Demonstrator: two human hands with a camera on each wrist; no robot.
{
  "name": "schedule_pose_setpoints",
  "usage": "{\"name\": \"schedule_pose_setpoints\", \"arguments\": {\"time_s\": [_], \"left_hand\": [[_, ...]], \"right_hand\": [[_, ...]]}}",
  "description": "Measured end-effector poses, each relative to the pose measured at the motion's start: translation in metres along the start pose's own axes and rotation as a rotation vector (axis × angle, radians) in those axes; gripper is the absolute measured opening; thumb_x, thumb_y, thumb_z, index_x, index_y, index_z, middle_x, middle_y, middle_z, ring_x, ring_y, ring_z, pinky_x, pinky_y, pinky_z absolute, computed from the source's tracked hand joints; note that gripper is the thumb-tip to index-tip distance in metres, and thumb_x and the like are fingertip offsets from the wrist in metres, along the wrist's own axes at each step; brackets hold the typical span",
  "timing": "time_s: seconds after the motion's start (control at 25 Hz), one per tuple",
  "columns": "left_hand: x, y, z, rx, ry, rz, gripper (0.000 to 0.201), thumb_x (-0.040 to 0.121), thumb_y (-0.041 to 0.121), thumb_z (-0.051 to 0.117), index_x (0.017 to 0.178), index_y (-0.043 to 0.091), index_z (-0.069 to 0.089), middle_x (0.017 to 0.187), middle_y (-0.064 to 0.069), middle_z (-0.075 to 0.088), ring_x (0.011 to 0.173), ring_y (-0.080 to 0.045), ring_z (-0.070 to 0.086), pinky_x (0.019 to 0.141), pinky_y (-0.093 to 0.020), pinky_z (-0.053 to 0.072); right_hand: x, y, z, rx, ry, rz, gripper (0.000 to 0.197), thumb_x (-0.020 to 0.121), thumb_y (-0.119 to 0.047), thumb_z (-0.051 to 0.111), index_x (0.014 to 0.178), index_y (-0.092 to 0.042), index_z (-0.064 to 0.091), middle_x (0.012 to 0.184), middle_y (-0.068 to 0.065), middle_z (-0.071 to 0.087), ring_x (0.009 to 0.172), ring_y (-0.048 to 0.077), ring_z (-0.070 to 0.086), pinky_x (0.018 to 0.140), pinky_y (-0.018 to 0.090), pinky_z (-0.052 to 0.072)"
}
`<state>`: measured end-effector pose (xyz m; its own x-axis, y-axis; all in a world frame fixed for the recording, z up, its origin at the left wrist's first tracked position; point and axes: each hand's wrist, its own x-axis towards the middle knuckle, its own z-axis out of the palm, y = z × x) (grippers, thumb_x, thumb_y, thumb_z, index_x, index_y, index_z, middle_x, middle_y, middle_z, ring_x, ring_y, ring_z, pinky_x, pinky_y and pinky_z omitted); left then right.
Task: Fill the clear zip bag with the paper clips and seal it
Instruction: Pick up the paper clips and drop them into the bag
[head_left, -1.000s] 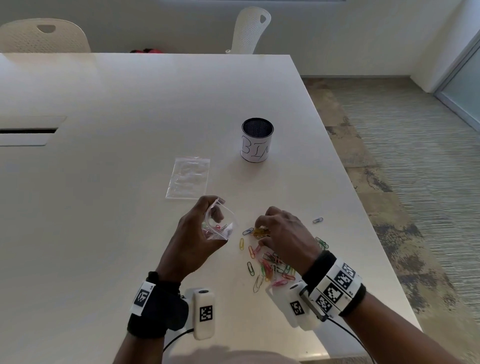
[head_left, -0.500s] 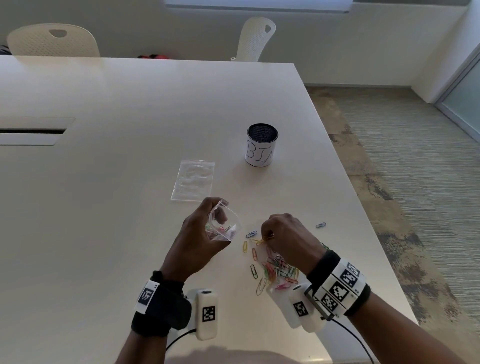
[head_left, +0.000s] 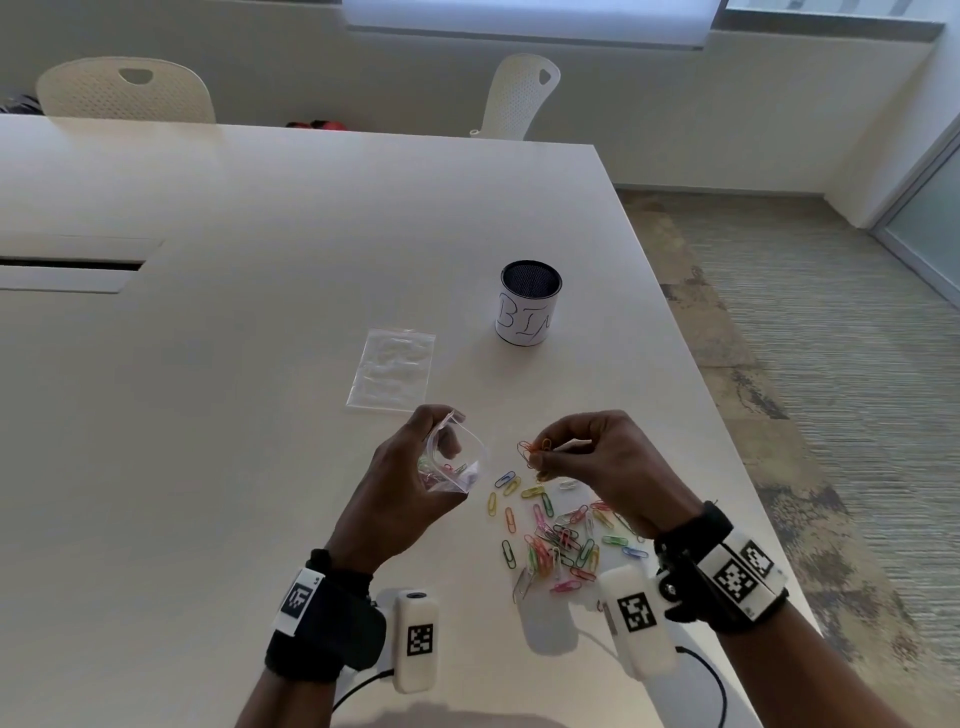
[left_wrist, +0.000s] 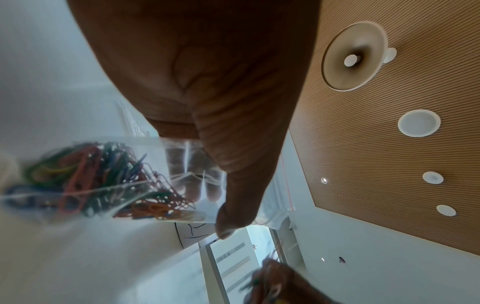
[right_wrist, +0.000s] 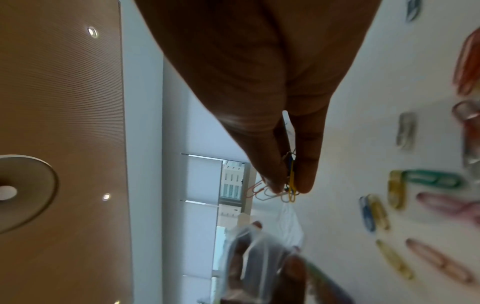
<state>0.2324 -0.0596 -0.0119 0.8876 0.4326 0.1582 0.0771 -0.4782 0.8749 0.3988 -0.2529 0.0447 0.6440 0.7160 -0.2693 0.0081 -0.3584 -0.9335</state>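
My left hand (head_left: 415, 467) holds a clear zip bag (head_left: 460, 460) above the table, its mouth spread open toward the right. Several coloured paper clips (left_wrist: 103, 179) lie in the bag's bottom. My right hand (head_left: 587, 457) is raised just right of the bag and pinches a small bunch of clips (head_left: 532, 449) between thumb and fingertips (right_wrist: 291, 185). A loose pile of coloured paper clips (head_left: 558, 540) is spread on the white table (head_left: 208, 415) below my right hand.
A second clear zip bag (head_left: 392, 369) lies flat on the table beyond my left hand. A round cup labelled BIN (head_left: 530, 304) stands further back right. The table's right edge (head_left: 727, 441) runs close to the clip pile. Two chairs (head_left: 124, 91) stand at the far side.
My right hand lifted off the pile with a pinch of clips and now hovers beside the bag's mouth. The left hand kept the bag open in about the same spot.
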Motion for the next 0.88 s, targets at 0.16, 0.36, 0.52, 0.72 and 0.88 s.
{"name": "schedule_pose_setpoints", "arguments": {"time_s": [0.16, 0.36, 0.52, 0.72, 0.88], "left_hand": [[0.001, 0.001, 0.0, 0.033, -0.007, 0.011, 0.065, 0.084, 0.017, 0.091, 0.129, 0.041, 0.051, 0.106, 0.007, 0.067, 0.1, -0.013, 0.07, 0.08, -0.033, 0.067], [0.0, 0.007, -0.002, 0.01, -0.01, -0.016, 0.058, 0.084, 0.017, 0.09, 0.127, 0.035, 0.055, 0.107, 0.01, 0.073, 0.092, -0.013, 0.075, 0.072, -0.022, 0.062], [-0.001, 0.011, -0.003, -0.003, -0.003, -0.039, 0.059, 0.083, 0.008, 0.087, 0.12, 0.042, 0.056, 0.101, 0.017, 0.074, 0.089, -0.006, 0.073, 0.069, -0.013, 0.055], [-0.001, 0.007, -0.004, -0.011, 0.007, -0.037, 0.063, 0.081, 0.002, 0.086, 0.118, 0.044, 0.056, 0.103, 0.015, 0.072, 0.089, -0.007, 0.072, 0.068, -0.014, 0.054], [-0.001, 0.004, -0.003, -0.005, 0.011, -0.024, 0.058, 0.082, 0.009, 0.089, 0.124, 0.033, 0.057, 0.102, 0.006, 0.066, 0.077, -0.013, 0.068, 0.062, -0.016, 0.055]], "right_hand": [[-0.005, -0.027, 0.02, 0.14, -0.061, -0.09, 0.015, 0.083, -0.006, 0.084, 0.096, -0.002, 0.079, 0.09, 0.019, 0.081, 0.084, 0.03, 0.078, 0.093, 0.049, 0.061], [0.005, -0.041, 0.054, -0.137, -0.01, -0.298, 0.01, 0.081, -0.01, 0.087, 0.089, -0.01, 0.082, 0.082, 0.005, 0.081, 0.079, 0.021, 0.078, 0.074, 0.036, 0.062], [0.01, -0.039, 0.071, -0.417, 0.023, -0.452, 0.014, 0.084, -0.004, 0.081, 0.094, -0.014, 0.084, 0.09, 0.0, 0.081, 0.08, 0.006, 0.076, 0.075, 0.029, 0.062], [0.006, -0.048, 0.069, -0.478, -0.019, -0.505, 0.014, 0.089, -0.005, 0.078, 0.097, -0.016, 0.084, 0.091, -0.002, 0.082, 0.084, 0.004, 0.077, 0.078, 0.024, 0.062], [0.007, -0.05, 0.047, -0.501, 0.091, -0.531, 0.011, 0.09, -0.006, 0.078, 0.096, -0.014, 0.083, 0.082, -0.001, 0.08, 0.071, 0.006, 0.074, 0.072, 0.028, 0.062]]}}
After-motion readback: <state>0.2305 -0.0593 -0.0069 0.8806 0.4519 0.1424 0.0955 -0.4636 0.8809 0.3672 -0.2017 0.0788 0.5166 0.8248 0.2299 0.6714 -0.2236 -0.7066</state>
